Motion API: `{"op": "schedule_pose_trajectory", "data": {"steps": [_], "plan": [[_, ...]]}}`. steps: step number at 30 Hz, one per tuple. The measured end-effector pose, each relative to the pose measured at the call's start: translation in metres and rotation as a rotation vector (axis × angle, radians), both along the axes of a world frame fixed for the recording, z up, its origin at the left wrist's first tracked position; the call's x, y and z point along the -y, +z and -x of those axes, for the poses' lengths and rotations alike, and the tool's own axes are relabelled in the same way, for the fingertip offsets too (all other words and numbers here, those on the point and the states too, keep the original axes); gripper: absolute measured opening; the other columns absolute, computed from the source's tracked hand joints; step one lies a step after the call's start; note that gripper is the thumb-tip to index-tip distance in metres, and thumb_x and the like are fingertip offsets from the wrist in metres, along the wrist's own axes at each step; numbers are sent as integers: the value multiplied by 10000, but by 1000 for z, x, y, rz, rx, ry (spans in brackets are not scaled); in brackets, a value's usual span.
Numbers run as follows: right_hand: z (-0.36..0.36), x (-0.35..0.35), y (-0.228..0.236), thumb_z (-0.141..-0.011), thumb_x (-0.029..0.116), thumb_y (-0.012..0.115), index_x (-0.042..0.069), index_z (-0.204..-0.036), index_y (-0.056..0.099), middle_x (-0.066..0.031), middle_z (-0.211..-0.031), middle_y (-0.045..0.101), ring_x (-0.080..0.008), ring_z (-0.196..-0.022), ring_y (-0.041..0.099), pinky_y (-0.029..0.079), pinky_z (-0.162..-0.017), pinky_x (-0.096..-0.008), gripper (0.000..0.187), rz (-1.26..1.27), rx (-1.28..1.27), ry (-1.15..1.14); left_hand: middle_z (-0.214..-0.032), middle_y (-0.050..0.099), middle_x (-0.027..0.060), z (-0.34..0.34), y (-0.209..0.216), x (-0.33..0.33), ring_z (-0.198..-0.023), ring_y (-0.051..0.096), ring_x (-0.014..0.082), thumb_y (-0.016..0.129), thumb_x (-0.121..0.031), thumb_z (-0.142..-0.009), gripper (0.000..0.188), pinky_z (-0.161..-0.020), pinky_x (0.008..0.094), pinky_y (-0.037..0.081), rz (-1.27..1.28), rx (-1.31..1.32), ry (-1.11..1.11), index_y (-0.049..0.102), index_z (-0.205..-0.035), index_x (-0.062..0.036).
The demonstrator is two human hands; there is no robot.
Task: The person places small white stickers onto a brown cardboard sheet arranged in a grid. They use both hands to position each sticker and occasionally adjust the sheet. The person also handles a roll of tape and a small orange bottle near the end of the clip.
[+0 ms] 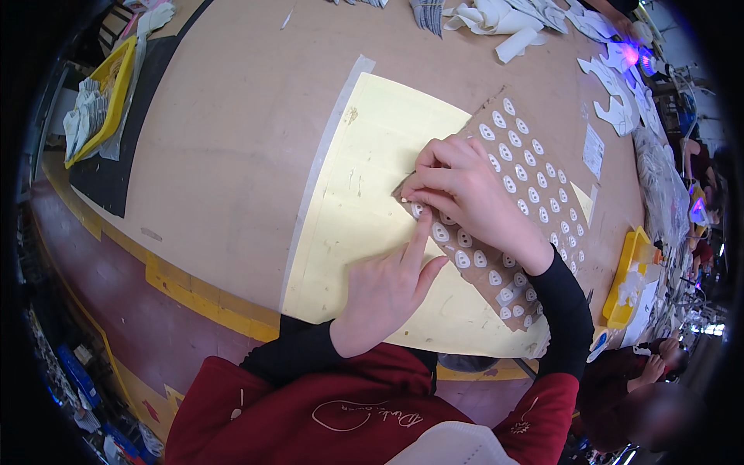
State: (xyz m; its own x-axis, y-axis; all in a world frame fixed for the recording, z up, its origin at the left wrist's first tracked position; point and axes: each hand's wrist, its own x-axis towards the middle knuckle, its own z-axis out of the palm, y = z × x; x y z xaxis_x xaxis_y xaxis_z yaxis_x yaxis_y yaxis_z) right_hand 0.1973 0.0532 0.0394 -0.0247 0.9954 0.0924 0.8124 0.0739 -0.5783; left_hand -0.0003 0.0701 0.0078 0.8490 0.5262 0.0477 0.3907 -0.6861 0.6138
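While the left hand (380, 288) lies half-open, thumb spread and index finger reaching out to a small white rounded sticker (417, 209), the right hand (477, 194) bends its fingertips together just above it; whether they grip anything, I cannot tell. Beneath the right hand lies a brown sheet (484, 288) with rows of similar stickers, overlapping yellow paper (333, 232) that extends under the left hand.

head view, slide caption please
Left hand points beside the curled right hand at the corner of a brown sheet bearing white pieces, over yellow paper.
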Motion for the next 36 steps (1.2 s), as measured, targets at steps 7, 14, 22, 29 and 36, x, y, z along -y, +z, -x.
{"op": "schedule_pose_trajectory", "data": {"steps": [7, 14, 22, 29, 36], "plan": [[-7, -6, -2, -824, 148, 758, 120, -895, 747, 8, -900, 570, -182, -927, 549, 375, -899, -345, 77, -34, 18, 1, -534, 495, 33, -2, -3, -3, -419, 512, 194, 652, -328, -979, 608, -444, 351, 413, -10, 14, 5, 481, -1470, -12], [-7, -11, 0, -786, 115, 780, 122, -892, 743, 5, -922, 583, -186, -902, 561, 380, -858, -355, 113, -208, 195, -51, -538, 479, 0, -2, -8, -3, -401, 491, 160, 616, -382, -996, 625, -413, 331, 407, -42, 28, 5, 455, -1491, -37], [-18, -7, 29, -833, 58, 743, 74, -931, 728, -33, -938, 665, -212, -909, 630, 477, -814, -329, 101, -335, -131, -322, -545, 506, 23, -2, 0, -5, -436, 525, 199, 654, -315, -977, 629, -457, 356, 420, 40, 39, -3, 437, -1513, -69], [-26, 21, 41, -857, 2, 704, 1, -929, 725, -68, -943, 717, -186, -922, 655, 497, -817, -299, 75, -269, -273, -415, -559, 519, 17, 0, -1, -6, -452, 539, 197, 660, -286, -973, 600, -468, 350, 422, 37, 59, -15, 451, -1512, -128], [-30, 48, 45, -847, 18, 719, 8, -936, 731, -61, -934, 721, -196, -928, 646, 487, -848, -312, 90, -165, -213, -488, -596, 535, 17, 3, -11, -2, -458, 559, 189, 657, -343, -976, 437, -441, 333, 444, 96, 92, 10, 548, -1321, -98]]}}
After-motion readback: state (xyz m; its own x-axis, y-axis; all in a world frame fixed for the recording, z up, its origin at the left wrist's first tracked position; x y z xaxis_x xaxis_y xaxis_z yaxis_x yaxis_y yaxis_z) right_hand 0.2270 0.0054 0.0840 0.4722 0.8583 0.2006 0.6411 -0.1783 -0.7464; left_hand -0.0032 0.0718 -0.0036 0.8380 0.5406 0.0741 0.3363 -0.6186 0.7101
